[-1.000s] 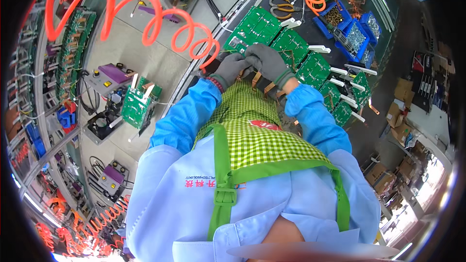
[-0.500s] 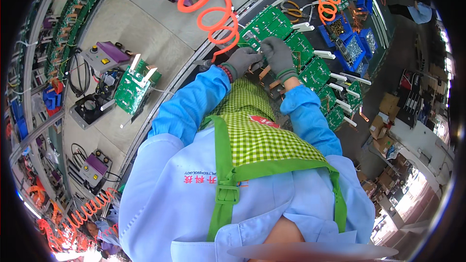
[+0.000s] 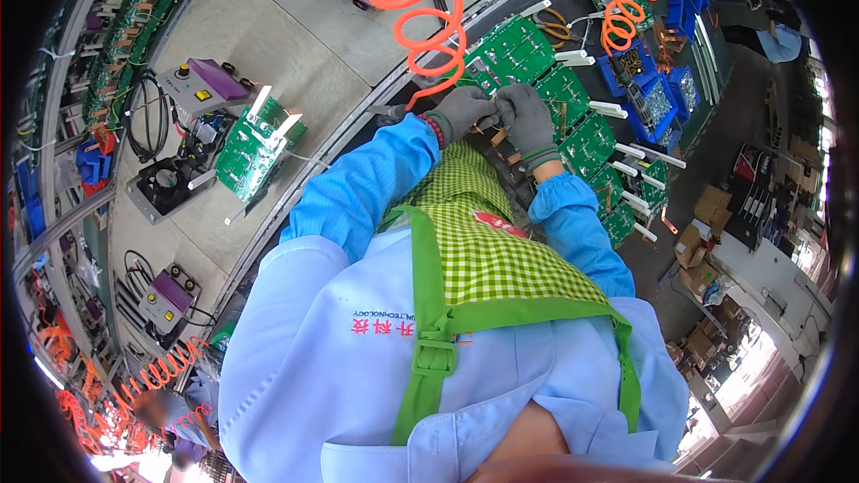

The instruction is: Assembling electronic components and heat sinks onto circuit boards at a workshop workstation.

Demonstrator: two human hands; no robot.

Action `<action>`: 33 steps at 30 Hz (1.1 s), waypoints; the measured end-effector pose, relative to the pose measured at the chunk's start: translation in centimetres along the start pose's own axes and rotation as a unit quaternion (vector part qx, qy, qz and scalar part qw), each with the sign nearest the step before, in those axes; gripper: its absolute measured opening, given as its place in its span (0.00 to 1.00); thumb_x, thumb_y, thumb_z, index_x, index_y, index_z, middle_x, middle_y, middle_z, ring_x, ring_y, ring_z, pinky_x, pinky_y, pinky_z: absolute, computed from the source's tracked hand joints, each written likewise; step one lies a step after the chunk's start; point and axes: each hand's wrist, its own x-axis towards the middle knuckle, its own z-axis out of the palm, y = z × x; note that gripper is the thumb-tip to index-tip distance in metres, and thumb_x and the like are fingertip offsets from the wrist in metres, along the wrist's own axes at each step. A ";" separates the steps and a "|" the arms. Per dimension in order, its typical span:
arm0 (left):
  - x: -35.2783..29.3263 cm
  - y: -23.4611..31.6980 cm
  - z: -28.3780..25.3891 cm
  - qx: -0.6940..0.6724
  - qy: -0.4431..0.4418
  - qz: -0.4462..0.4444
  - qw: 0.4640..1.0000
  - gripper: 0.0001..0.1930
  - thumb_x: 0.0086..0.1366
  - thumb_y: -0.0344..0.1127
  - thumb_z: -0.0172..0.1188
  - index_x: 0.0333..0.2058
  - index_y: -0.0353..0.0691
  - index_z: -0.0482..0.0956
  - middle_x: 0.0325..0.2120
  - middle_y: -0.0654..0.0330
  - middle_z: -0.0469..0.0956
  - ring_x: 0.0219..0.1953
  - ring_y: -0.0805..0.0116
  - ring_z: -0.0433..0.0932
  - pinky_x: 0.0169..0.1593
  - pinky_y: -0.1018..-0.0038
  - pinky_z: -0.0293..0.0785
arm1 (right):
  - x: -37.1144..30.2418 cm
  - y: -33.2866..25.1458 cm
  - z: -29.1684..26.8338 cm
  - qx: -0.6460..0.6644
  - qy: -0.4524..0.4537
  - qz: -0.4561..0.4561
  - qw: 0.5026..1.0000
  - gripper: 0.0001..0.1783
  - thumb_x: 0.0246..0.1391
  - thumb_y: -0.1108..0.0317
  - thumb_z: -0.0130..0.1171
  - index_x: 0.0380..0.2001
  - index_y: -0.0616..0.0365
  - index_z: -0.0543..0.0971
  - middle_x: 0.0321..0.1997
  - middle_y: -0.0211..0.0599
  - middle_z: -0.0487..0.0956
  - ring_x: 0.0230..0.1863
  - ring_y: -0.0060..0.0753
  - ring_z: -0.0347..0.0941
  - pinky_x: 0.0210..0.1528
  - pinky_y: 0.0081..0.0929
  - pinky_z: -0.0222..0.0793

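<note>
My left hand (image 3: 463, 112), in a grey glove with a red bead bracelet at the wrist, has its fingers pinched together. My right hand (image 3: 526, 122), gloved the same way, is closed too, its fingertips meeting those of the left. Whatever lies between them is too small or hidden to name. Just beyond them is a green circuit board (image 3: 514, 52), first of a row with another circuit board (image 3: 565, 98) and a third board (image 3: 586, 145). White strips (image 3: 608, 109) stick out from the row. Small copper-coloured pieces (image 3: 499, 137) show under my hands.
An orange coiled hose (image 3: 429, 31) hangs beyond my left hand. Pliers (image 3: 557, 25) lie behind the boards. Blue bins (image 3: 651, 107) of small metal parts stand at the right. On the left, a separate circuit board (image 3: 255, 156) sits near a purple-and-grey control box (image 3: 199, 89) and a fan (image 3: 163, 186).
The whole view has shifted a little, so the bench and boards appear further right. My hands stay close together, fingertips still meeting, at the near side of the board row.
</note>
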 end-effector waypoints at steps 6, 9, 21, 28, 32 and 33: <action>0.2 -0.1 0.2 -0.017 0.004 0.005 1.000 0.09 0.58 0.29 0.58 0.34 0.28 0.73 0.27 0.55 0.77 0.25 0.73 0.76 0.27 0.81 0.71 | 0.1 0.0 -0.1 0.018 -0.023 0.029 0.999 0.07 0.50 0.66 0.56 0.34 0.51 0.74 0.37 0.41 0.74 0.37 0.46 0.73 0.37 0.38 0.71; 0.3 -0.2 -0.3 -0.012 -0.008 0.006 1.000 0.09 0.57 0.29 0.58 0.34 0.29 0.73 0.27 0.56 0.77 0.25 0.73 0.76 0.28 0.80 0.71 | 0.4 -0.5 0.1 0.036 -0.015 0.049 0.998 0.08 0.49 0.66 0.56 0.34 0.52 0.75 0.37 0.41 0.74 0.37 0.46 0.74 0.38 0.38 0.71; -1.1 0.7 0.3 0.072 -0.001 0.039 0.997 0.09 0.55 0.30 0.57 0.32 0.30 0.76 0.23 0.59 0.77 0.21 0.76 0.72 0.23 0.78 0.66 | 0.2 -0.7 0.6 -0.023 0.017 0.052 0.998 0.09 0.47 0.64 0.60 0.30 0.54 0.75 0.36 0.43 0.72 0.34 0.47 0.72 0.35 0.38 0.70; -0.8 0.2 0.8 0.043 0.010 0.047 0.998 0.07 0.55 0.26 0.52 0.31 0.30 0.76 0.23 0.59 0.76 0.21 0.76 0.71 0.24 0.79 0.65 | 0.4 -0.8 1.2 -0.112 0.000 0.067 0.991 0.13 0.46 0.61 0.62 0.29 0.55 0.71 0.36 0.43 0.71 0.33 0.50 0.71 0.33 0.40 0.69; 0.1 -1.3 0.6 -0.023 -0.011 0.072 0.997 0.08 0.56 0.23 0.51 0.34 0.29 0.75 0.25 0.58 0.76 0.21 0.75 0.72 0.25 0.79 0.66 | 0.8 -0.5 0.9 -0.071 0.015 0.089 0.993 0.17 0.46 0.59 0.62 0.37 0.53 0.71 0.40 0.43 0.71 0.36 0.47 0.72 0.36 0.39 0.70; 0.2 -1.2 0.7 -0.052 0.012 0.074 0.996 0.08 0.56 0.23 0.51 0.35 0.28 0.74 0.25 0.57 0.76 0.21 0.74 0.72 0.25 0.78 0.67 | 0.8 -0.9 0.4 -0.071 0.015 0.088 0.993 0.17 0.46 0.59 0.62 0.37 0.53 0.71 0.40 0.43 0.71 0.36 0.47 0.72 0.36 0.39 0.70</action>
